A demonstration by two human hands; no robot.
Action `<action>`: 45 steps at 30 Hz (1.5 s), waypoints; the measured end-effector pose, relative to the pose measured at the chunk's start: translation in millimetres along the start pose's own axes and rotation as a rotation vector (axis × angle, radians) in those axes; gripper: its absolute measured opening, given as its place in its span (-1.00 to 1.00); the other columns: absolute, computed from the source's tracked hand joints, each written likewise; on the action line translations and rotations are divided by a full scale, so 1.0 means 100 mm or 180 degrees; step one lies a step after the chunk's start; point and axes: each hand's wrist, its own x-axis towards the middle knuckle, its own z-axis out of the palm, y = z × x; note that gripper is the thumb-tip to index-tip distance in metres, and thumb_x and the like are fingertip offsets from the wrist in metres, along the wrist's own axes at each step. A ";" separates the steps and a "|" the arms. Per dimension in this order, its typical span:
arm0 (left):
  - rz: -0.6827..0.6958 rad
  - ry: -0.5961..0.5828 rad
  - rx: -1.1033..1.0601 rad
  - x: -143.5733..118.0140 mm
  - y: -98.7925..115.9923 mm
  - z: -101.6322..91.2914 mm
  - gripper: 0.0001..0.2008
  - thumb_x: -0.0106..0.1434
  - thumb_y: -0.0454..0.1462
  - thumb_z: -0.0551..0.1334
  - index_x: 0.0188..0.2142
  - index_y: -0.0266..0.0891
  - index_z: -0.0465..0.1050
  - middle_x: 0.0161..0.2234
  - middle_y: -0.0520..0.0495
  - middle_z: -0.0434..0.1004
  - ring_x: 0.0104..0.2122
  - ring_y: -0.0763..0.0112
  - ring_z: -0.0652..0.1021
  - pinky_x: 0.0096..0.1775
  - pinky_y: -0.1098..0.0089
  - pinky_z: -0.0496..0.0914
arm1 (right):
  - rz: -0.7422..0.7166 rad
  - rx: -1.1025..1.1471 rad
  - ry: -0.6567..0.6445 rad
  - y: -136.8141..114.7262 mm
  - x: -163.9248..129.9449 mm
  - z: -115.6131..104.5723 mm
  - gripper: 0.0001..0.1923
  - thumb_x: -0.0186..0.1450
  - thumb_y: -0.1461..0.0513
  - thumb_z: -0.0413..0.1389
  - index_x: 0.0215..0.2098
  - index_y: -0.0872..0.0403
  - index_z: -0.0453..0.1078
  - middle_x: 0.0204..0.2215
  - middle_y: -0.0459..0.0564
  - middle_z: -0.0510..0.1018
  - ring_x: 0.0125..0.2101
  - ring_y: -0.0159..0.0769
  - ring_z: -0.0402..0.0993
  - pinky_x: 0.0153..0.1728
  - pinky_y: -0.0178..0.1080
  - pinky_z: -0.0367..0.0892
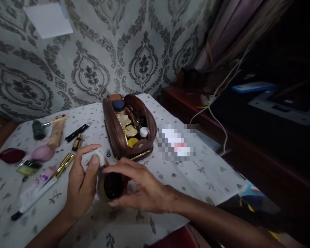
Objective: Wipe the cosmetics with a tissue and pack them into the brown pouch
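Observation:
My left hand [82,179] is closed around a crumpled white tissue [93,158], the thumb pressing on it. Beside it, my right hand [142,187] grips a round jar with a glossy dark lid [113,186], fingers over the far side and thumb below. The tissue and the jar are close together; whether they touch I cannot tell. Just beyond both hands stands an unzipped brown leather toiletry bag [113,134]. Inside it are a dark-blue-capped bottle [119,106], a white-capped container [144,132], a yellow lid [132,142] and crumpled gold-coloured pieces [130,131].
Left on the patterned tablecloth [167,193] lie a beige tube [57,132], a black pen-like item [79,132], a pink sponge-like item [42,152], a dark red oval item [11,155] and a gold tube [64,164]. White cables [224,127] hang at the right.

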 end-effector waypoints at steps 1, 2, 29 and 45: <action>0.0171 -0.0144 0.0130 0.07 0.04 0.04 -0.72 0.44 -0.15 0.04 0.07 -0.08 0.34 -0.22 -0.03 0.53 -0.36 0.35 0.54 -0.36 0.36 0.43 | 0.0015 -0.0006 0.0107 -0.04 -0.01 -0.10 -0.41 0.17 0.19 0.37 0.14 -0.06 0.39 -0.18 -0.04 0.46 -0.20 -0.30 0.44 -0.20 -0.25 0.45; 0.0404 -0.0292 0.0335 0.14 0.06 0.08 -0.70 0.43 -0.18 0.04 0.10 -0.06 0.35 -0.20 -0.04 0.53 -0.34 0.34 0.54 -0.35 0.36 0.43 | 0.0026 0.0004 0.0246 -0.07 -0.02 -0.21 -0.43 0.17 0.21 0.37 0.13 -0.07 0.39 -0.17 -0.04 0.46 -0.21 -0.31 0.45 -0.21 -0.25 0.46; 0.2219 -0.0599 0.2924 0.32 -0.22 0.15 -0.30 0.35 -0.35 0.11 0.42 -0.02 -0.06 -0.16 -0.12 0.43 -0.29 0.41 0.51 -0.42 0.53 0.29 | 0.0160 -0.2856 -0.2312 0.17 1.43 -0.96 -0.73 0.17 0.47 0.10 -0.17 0.28 0.49 -0.21 0.23 0.61 -0.19 -0.10 0.55 -0.28 -0.22 0.35; 0.2065 -0.0619 0.2967 0.29 -0.21 0.12 -0.26 0.34 -0.39 0.08 0.42 0.04 -0.13 -0.18 -0.10 0.45 -0.28 0.39 0.52 -0.48 0.53 0.25 | -0.0142 -0.2821 -0.2500 0.10 1.60 -1.15 -0.79 0.24 0.47 0.04 -0.23 0.19 0.46 -0.32 0.01 0.56 -0.24 -0.23 0.50 -0.27 -0.28 0.33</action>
